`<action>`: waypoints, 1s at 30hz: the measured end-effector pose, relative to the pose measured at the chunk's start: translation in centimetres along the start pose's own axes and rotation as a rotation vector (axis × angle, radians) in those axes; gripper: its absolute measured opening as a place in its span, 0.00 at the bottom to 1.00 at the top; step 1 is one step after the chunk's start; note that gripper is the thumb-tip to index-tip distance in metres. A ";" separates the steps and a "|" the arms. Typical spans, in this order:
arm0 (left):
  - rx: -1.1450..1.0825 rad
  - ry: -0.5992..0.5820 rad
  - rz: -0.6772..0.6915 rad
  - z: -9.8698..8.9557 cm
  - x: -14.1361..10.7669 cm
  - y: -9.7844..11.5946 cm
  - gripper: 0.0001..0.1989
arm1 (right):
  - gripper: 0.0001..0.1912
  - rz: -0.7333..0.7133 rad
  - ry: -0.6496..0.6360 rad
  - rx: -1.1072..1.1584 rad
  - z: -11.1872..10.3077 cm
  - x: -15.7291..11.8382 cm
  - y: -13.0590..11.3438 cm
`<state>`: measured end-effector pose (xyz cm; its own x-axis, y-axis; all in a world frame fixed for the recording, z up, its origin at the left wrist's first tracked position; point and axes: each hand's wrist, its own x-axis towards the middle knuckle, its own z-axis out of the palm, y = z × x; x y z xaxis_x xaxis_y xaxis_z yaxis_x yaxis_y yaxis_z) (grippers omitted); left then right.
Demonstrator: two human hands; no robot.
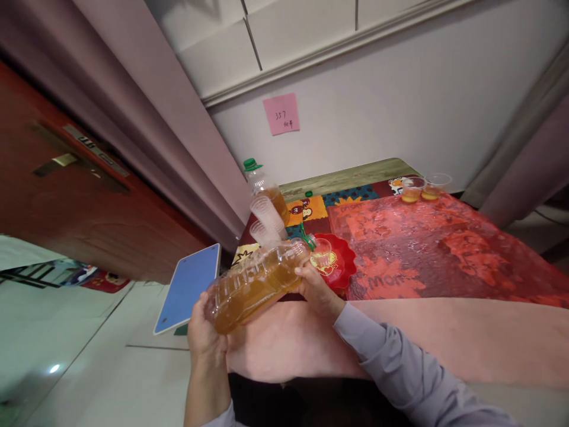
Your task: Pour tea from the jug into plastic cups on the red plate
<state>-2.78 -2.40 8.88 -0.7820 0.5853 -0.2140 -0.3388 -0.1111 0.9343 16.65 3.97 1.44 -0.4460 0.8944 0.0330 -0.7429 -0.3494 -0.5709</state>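
A large clear plastic bottle [255, 287] of amber liquid is tilted almost onto its side, its neck pointing right. My left hand [205, 332] is wrapped around its base, and my right hand [315, 289] grips it near the shoulder. A green ring and strap hang on the open neck. Just beyond the mouth, a clear plastic cup [323, 254] stands in a red scalloped dish [347, 261] with a yellow print. Whether liquid is flowing into the cup, I cannot tell.
Behind the held bottle are stacked clear cups [267, 219] and a second bottle [269, 190] with a green top. A loose green cap [309, 194] lies nearby. Two cups [411, 191] with yellowish liquid stand far right. A blue board [189, 287] is left of the table.
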 end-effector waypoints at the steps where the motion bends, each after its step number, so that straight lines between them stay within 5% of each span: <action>1: 0.000 -0.006 0.001 0.0 0.0 0.0 0.09 | 0.34 -0.002 0.001 0.000 0.0 0.0 0.0; 30: -0.017 -0.029 -0.037 -0.7 1.1 -0.5 0.07 | 0.33 -0.012 -0.009 0.022 -0.9 0.7 0.9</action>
<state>-3.82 -2.31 8.00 -0.7535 0.6122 -0.2397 -0.3759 -0.1021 0.9210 16.11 4.54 0.25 -0.4412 0.8961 0.0478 -0.7593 -0.3444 -0.5521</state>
